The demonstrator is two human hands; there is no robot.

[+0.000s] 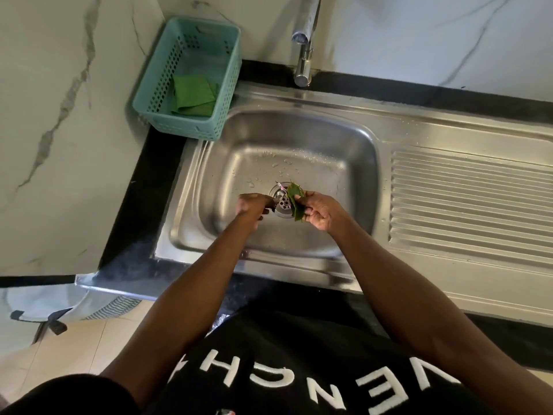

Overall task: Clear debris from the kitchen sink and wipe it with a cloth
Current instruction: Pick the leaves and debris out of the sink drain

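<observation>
So the debris here is mostly a green leaf [295, 205], sitting right over the drain [282, 202] at the middle of the frame, and the right hand [321, 211] has its fingers [302, 202] pinched shut on it, lifting it just clear of the strainer. The left hand [251, 206] is on the other side of the drain with its fingers curled in tight; looks like it might have a small dark bit in there, but I honestly can't tell. The sink [353, 139] basin is otherwise pretty bare, just water drops toward the back wall under the tap [305, 40]. My read: we're in the debris-clearing step, wiping not yet begun. The cloth [194, 95] for that is the folded green one lying in the teal basket [149, 94] at the upper left of the frame, parked on the tabletop corner touching the sink's rim. Next move probably needs the leaf carried out and dumped somewhere (no bin clearly in view), then a hand freed up to reach up-left for the cloth.
</observation>
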